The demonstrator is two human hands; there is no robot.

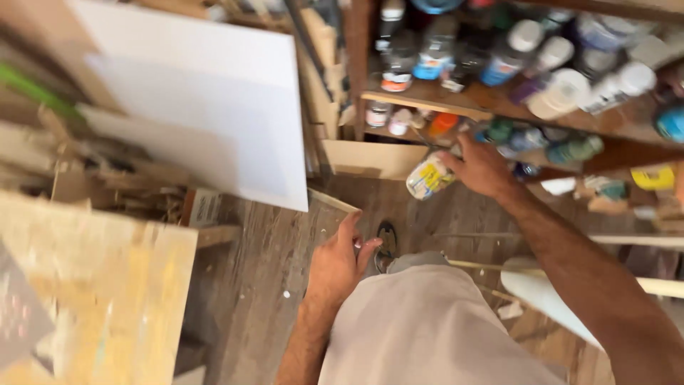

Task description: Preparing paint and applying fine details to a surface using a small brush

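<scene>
Below the cluttered shelf (427,96), seen from your head camera, your right hand (481,167) is closing around a small jar with a yellow and white label (429,176), tipping it sideways as it hangs just off the shelf's lower edge. Your left hand (338,264) is hanging loosely curled and empty beside your leg, above the wooden floor (263,271), near a leaning white board (206,100).
</scene>
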